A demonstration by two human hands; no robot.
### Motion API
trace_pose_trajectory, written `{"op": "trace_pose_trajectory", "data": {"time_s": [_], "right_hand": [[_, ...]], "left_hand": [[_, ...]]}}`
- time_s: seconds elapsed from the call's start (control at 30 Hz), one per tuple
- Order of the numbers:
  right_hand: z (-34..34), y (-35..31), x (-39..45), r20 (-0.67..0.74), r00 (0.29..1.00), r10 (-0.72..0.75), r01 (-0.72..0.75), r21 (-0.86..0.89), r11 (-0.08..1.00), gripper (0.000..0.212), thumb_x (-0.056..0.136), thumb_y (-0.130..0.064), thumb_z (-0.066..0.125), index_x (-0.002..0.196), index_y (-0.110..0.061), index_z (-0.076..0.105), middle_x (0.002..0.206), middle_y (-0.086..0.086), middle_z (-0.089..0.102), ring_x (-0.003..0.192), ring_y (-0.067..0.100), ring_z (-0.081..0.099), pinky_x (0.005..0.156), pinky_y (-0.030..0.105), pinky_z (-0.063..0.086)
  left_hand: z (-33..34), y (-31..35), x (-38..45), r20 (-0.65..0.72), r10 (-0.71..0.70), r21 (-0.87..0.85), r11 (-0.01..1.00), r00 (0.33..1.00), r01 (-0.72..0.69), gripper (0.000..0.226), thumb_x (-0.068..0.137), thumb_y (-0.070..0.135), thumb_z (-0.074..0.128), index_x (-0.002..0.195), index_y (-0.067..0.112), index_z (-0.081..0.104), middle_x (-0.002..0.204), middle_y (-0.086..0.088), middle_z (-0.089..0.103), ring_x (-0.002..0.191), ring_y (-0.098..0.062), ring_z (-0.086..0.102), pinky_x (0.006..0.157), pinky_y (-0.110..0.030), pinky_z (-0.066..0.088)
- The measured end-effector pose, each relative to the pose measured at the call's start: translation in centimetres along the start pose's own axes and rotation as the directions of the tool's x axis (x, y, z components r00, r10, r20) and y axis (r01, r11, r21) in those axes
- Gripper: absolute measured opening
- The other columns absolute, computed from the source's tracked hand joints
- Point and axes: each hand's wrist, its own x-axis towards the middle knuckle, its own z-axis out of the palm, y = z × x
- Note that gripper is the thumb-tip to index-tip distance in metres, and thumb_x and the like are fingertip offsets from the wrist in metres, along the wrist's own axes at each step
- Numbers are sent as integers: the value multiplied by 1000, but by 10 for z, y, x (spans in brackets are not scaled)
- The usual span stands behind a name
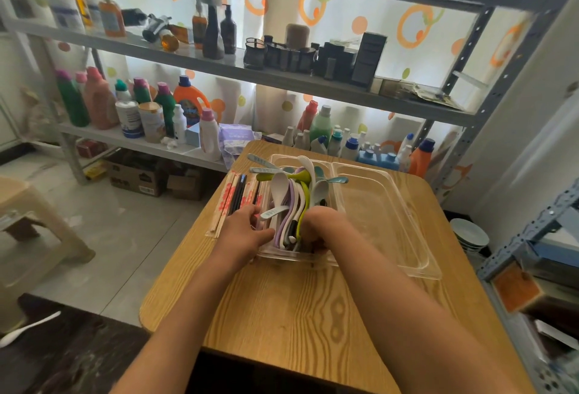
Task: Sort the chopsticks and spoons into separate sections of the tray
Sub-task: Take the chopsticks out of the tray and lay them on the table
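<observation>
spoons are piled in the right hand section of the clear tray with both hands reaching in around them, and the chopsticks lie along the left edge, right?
Not quite. The head view shows the spoons piled in the middle section of the clear tray; the right-hand section holds nothing. The rest stands: the left hand and right hand reach in around them, and the chopsticks lie along the left edge.

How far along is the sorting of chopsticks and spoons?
Mostly done, it seems. The chopsticks lie together in the clear tray's left section, and the spoons are piled in the middle one. Both hands, left and right, are at the spoon pile, apparently tidying. The right section looks bare.
</observation>
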Motion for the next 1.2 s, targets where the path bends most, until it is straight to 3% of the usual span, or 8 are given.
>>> {"op": "trace_pose_trajectory", "data": {"time_s": [0.1, 0.2, 0.37, 0.47, 0.6, 0.73, 0.97, 1.2], "right_hand": [[1, 1, 3, 72, 997, 36, -42, 88, 995, 8, 94, -10, 56, 88, -6, 58, 77, 6, 52, 68, 16, 51, 73, 26, 47], [-5, 7, 5, 158, 984, 81, -117, 235, 965, 7, 94, -9, 50, 93, -7, 57, 71, 5, 48, 53, 11, 40, 60, 22, 39], [-10, 22, -10, 83, 992, 99, -123, 362, 924, 15, 88, -7, 45, 101, -6, 52, 62, 3, 45, 39, 10, 35, 40, 17, 33], [-10, 28, -19, 27, 996, 80, -84, 479, 874, 23, 92, -15, 44, 111, -5, 53, 60, 1, 44, 39, 9, 33, 40, 17, 30], [-21, 36, -40, -14, 998, 57, -38, 594, 803, 25, 99, -32, 43, 92, -12, 56, 58, -2, 43, 40, 8, 29, 41, 19, 27], [-42, 46, -70, -41, 999, 23, 12, 692, 722, 11, 88, -18, 50, 85, -10, 57, 55, -1, 44, 39, 8, 31, 39, 17, 28], [-56, 53, -126, -122, 992, -22, 105, 732, 674, 13, 87, -20, 52, 77, -11, 52, 56, 1, 42, 44, 9, 29, 43, 19, 28], [-56, 33, -138, -438, 899, 3, 330, 681, 653, 20, 96, -23, 56, 86, -6, 61, 70, 5, 54, 52, 13, 45, 45, 21, 38]], "left_hand": [[0, 1, 0, -4, 5, 7, 1000, 1000, -5, 41, 84, 17, 72, 122, 19, 55, 88, 6, 56, 75, -6, 56, 54, -14, 40], [0, 1, -2, -15, 12, 17, 1000, 1000, -12, 39, 86, 17, 71, 122, 18, 56, 85, 7, 55, 73, -5, 55, 53, -13, 38], [2, 4, -3, -34, 22, 47, 999, 999, -21, 44, 87, 17, 70, 127, 13, 54, 86, 9, 53, 75, -2, 53, 56, -14, 38], [1, 5, -6, -27, 29, 62, 998, 999, -27, 41, 88, 19, 68, 127, 12, 56, 88, 9, 56, 78, -2, 53, 61, -15, 40], [0, 6, -8, -48, 67, 119, 991, 997, -61, 29, 88, 28, 69, 113, 15, 61, 89, 6, 59, 84, -11, 60, 62, -18, 41], [-3, 12, -17, -144, 127, 214, 972, 981, -95, 41, 89, 36, 65, 122, 15, 55, 104, -2, 59, 93, -18, 59, 74, -28, 47], [-18, 42, -39, -401, 246, 169, 967, 882, -193, 22, 97, 25, 55, 111, 9, 61, 95, 0, 57, 81, -14, 55, 64, -19, 40], [-29, 77, -58, -227, 283, -10, 956, 932, -293, 17, 98, 18, 50, 102, 13, 66, 86, 1, 67, 77, -9, 63, 64, -18, 45]]}}
